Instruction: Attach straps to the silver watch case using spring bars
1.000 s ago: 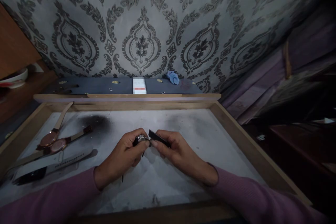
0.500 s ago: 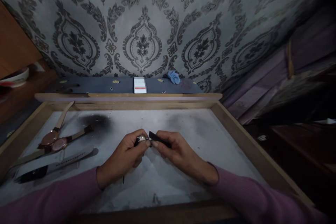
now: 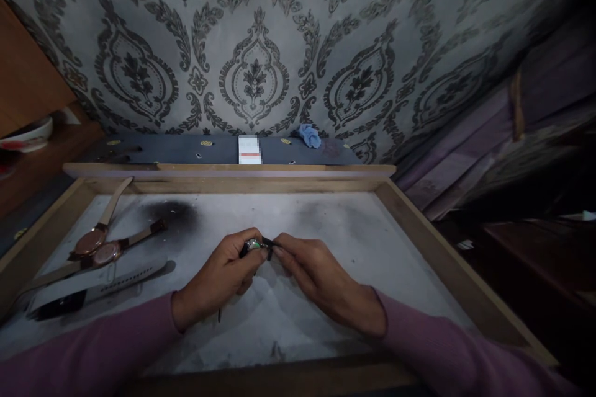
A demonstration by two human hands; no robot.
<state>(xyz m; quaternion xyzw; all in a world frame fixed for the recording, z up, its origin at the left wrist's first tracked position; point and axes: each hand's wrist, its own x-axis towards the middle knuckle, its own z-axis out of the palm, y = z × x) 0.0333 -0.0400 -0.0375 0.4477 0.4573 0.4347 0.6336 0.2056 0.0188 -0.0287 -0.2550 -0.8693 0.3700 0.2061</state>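
Observation:
My left hand is closed around a small wristwatch, its round shiny face showing between thumb and forefinger. A thin dark end hangs below this hand. My right hand pinches a black watch strap against the watch's right side. Fingers cover most of the strap and the place where it meets the case. Left of my hands lie two rose-gold watches, a larger one and a smaller one. Nearer me is a watch with a pale strap and a dark case.
A shallow wooden tray with a raised rim and whitish bottom surrounds the work. Beyond it, a phone-like white item and a crumpled blue cloth sit on a dark patterned surface. A bowl stands at far left.
My right hand has turned, and the black strap now shows less, lying lower against the watch. My left hand keeps its hold, while the watch face has tilted slightly.

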